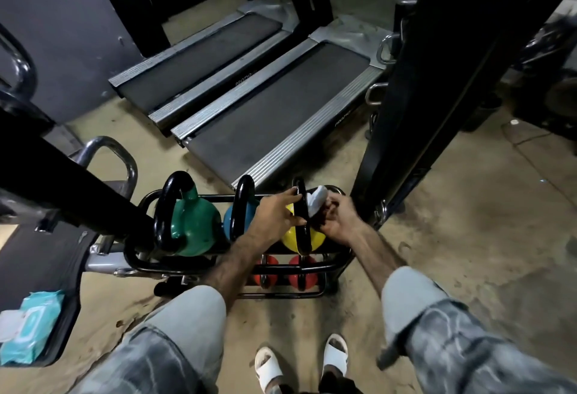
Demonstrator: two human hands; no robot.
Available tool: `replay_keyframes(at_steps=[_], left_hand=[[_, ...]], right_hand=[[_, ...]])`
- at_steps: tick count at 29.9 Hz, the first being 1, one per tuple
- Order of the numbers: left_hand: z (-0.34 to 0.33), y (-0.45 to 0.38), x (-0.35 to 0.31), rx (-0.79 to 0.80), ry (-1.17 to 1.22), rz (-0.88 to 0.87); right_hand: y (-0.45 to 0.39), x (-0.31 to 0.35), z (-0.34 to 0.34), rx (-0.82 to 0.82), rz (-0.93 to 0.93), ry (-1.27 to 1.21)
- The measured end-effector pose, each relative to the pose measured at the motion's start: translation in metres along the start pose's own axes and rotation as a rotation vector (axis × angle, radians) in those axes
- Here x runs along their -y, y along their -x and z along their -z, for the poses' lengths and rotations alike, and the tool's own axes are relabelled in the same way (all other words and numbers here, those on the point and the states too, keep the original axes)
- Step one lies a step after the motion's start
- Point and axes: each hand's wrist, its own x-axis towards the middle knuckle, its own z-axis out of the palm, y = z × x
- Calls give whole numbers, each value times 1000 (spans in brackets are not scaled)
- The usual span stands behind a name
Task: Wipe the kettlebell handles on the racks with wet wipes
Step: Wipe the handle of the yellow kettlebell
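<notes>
While I stand over the rack, two treadmills [259,103] fill the floor from ten to one o'clock, lying side by side with their grey belts running away from me. A tall black machine upright [437,97] rises at two o'clock, and a thick black bar [71,175] crosses the view at nine o'clock.

The black tubular rack [237,265] sits at the centre, just ahead of my white sandals [335,356]. On its top tier stand three kettlebells in a row: a green kettlebell [192,225] toward nine o'clock, a blue kettlebell [232,222] in the middle and a yellow kettlebell [290,237] toward three o'clock. Below them, on the lower tier, I see red kettlebells [299,272].

The yellow kettlebell's black handle [302,215] stands upright between my hands. My left hand [274,215] reaches in from seven o'clock, fingers spread and only lightly bent, the fingertips touching the handle's left side. My right hand [335,218] comes in from five o'clock and grips a bunched white wet wipe [317,204], which touches the right side of the handle near its top.

At eight o'clock, near the frame's edge, a teal pack of wet wipes [28,328] lies on a dark padded seat [46,268], a white sheet poking from its opening.
</notes>
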Motion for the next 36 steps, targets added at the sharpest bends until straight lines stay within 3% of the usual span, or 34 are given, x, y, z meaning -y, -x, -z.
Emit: replay_keyframes(at_steps=[3, 8, 15, 19, 21, 25, 32, 36], left_hand=[[0, 1, 1, 7, 30, -8], [0, 1, -3, 5, 17, -14], [-1, 1, 1, 20, -1, 1], [2, 1, -3, 20, -52, 0], [4, 0, -8, 28, -105, -16], [8, -2, -11, 40, -143, -19], [10, -9, -6, 9, -143, -27], [12, -11, -9, 7, -111, -18]], right_hand=[[-6, -8, -5, 96, -3, -120], [-39, -5, -25, 6, 66, 61], [-21, -24, -14, 124, -78, -21], [-3, -8, -33, 97, -35, 59], [9, 3, -41, 130, -42, -17], [-18, 7, -40, 85, -97, -69], [-36, -7, -27, -50, 10, -118], [-49, 2, -36, -55, 38, 4]])
